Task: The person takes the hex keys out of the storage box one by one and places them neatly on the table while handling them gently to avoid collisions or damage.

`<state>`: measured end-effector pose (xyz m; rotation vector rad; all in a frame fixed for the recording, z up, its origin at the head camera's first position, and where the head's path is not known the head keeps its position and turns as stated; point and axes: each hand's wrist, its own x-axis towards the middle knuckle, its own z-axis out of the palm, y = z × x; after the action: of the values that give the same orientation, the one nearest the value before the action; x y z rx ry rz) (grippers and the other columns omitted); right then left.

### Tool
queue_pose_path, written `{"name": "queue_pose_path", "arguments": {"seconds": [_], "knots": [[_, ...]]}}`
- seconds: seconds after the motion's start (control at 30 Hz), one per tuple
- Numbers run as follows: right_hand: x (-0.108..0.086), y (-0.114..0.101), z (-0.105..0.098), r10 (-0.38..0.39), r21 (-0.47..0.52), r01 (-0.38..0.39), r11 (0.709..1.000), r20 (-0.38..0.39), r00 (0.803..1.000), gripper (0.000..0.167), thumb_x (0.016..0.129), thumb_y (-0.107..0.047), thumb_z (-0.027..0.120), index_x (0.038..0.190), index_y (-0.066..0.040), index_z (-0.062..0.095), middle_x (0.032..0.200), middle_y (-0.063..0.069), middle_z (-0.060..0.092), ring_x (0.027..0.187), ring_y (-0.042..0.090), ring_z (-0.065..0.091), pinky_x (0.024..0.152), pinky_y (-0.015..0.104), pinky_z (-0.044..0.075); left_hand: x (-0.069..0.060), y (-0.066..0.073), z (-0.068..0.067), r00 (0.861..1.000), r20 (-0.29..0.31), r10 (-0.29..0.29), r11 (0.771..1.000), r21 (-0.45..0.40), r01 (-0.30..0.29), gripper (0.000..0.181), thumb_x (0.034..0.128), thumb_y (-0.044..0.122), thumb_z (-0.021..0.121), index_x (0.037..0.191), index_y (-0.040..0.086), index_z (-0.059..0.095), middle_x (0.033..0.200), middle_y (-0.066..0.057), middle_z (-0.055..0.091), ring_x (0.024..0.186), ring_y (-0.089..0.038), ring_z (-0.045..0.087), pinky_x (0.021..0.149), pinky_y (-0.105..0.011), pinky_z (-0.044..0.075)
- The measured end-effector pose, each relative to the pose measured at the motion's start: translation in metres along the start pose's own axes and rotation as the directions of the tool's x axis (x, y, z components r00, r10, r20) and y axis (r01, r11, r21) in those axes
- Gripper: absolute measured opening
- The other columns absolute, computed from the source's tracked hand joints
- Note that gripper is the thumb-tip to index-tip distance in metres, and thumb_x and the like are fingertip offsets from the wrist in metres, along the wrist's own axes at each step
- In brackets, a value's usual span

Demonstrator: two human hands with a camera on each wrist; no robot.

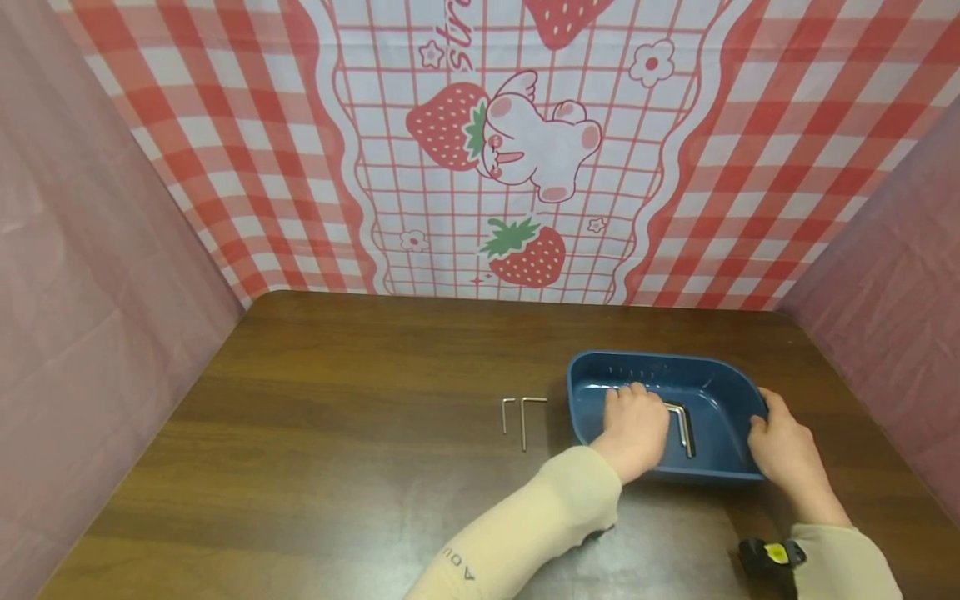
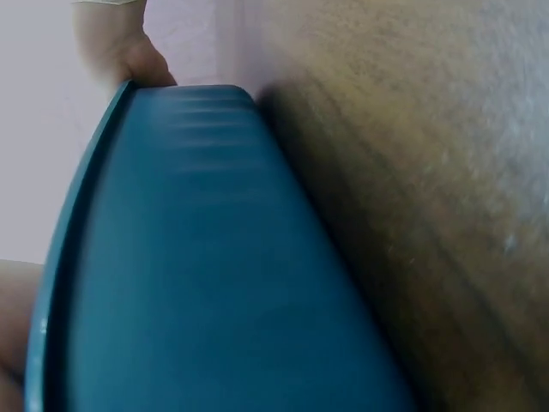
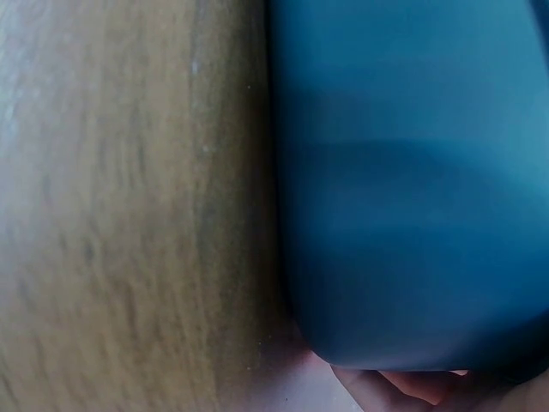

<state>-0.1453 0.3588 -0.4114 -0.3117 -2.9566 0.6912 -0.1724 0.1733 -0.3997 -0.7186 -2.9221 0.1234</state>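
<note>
My left hand [image 1: 636, 427] reaches over the near wall into a blue plastic basin [image 1: 720, 421], fingers pointing down. Its fingertips are hidden, so whether it pinches anything cannot be seen. Beside it, to the right, L-shaped hex keys [image 1: 686, 432] lie close together in the basin, their short ends running toward the hand. The right hand [image 1: 787, 446] grips the basin's right rim, with the thumb at the edge. In the left wrist view the basin's outer wall [image 2: 206, 257] fills the middle. The right wrist view shows the same wall [image 3: 412, 189] with fingers [image 3: 386, 390] under its corner.
Two more hex keys, a small one [image 1: 506, 415] and a longer one [image 1: 524, 423], lie on the brown wooden table [image 1: 337, 450] left of the basin. A checked strawberry cloth [image 1: 525, 167] hangs behind the table, with pink curtains at both sides.
</note>
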Motion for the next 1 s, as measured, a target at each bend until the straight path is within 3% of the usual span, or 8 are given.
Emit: {"name": "queue_pose_path", "arguments": {"seconds": [0.23, 0.43, 0.57, 0.83, 1.0], "knots": [[0.001, 0.001, 0.0, -0.004, -0.005, 0.004, 1.0, 0.001, 1.0, 0.046, 0.092, -0.008, 0.033, 0.133, 0.009, 0.023, 0.116, 0.045, 0.039, 0.096, 0.061, 0.042, 0.072, 0.061, 0.037, -0.001, 0.0, -0.008, 0.996, 0.071, 0.048, 0.999, 0.012, -0.049, 0.026, 0.0797, 0.039, 0.062, 0.103, 0.027, 0.066, 0.1, 0.004, 0.058, 0.091, -0.012, 0.051, 0.082, -0.032, 0.039], [0.001, 0.003, 0.001, -0.006, 0.003, 0.006, 1.0, 0.007, 1.0, 0.046, 0.092, -0.008, 0.032, 0.133, 0.01, 0.022, 0.116, 0.045, 0.039, 0.097, 0.061, 0.041, 0.073, 0.061, 0.037, -0.002, -0.006, -0.016, 0.996, 0.046, 0.072, 0.997, -0.013, -0.071, 0.025, 0.0808, 0.037, 0.062, 0.103, 0.024, 0.065, 0.096, 0.005, 0.061, 0.09, -0.012, 0.053, 0.086, -0.032, 0.04], [0.0, 0.002, 0.001, -0.008, 0.0, 0.008, 1.0, 0.004, 1.0, 0.046, 0.092, -0.008, 0.032, 0.133, 0.01, 0.022, 0.116, 0.045, 0.039, 0.096, 0.061, 0.042, 0.073, 0.061, 0.037, -0.005, -0.013, -0.019, 0.995, 0.011, 0.099, 0.995, -0.026, -0.099, 0.018, 0.0809, 0.034, 0.063, 0.097, 0.028, 0.067, 0.09, 0.007, 0.064, 0.084, -0.01, 0.055, 0.079, -0.03, 0.04], [0.001, 0.001, 0.0, -0.001, -0.001, 0.001, 1.0, 0.013, 1.0, 0.046, 0.093, -0.009, 0.031, 0.133, 0.01, 0.021, 0.117, 0.045, 0.038, 0.097, 0.061, 0.041, 0.074, 0.061, 0.036, -0.009, -0.021, -0.026, 0.994, 0.007, 0.113, 0.992, -0.056, -0.113, 0.011, 0.0816, 0.029, 0.065, 0.091, 0.03, 0.069, 0.083, 0.009, 0.067, 0.073, -0.009, 0.057, 0.076, -0.028, 0.043], [0.0, 0.0, -0.001, -0.003, 0.001, 0.003, 1.0, 0.011, 1.0, 0.046, 0.093, -0.01, 0.032, 0.133, 0.01, 0.021, 0.117, 0.045, 0.038, 0.097, 0.061, 0.041, 0.074, 0.061, 0.036, -0.014, -0.03, -0.032, 0.993, -0.043, 0.113, 0.989, -0.096, -0.116, 0.007, 0.0822, 0.028, 0.065, 0.087, 0.028, 0.07, 0.076, 0.009, 0.067, 0.063, -0.007, 0.058, 0.062, -0.023, 0.045]]}}
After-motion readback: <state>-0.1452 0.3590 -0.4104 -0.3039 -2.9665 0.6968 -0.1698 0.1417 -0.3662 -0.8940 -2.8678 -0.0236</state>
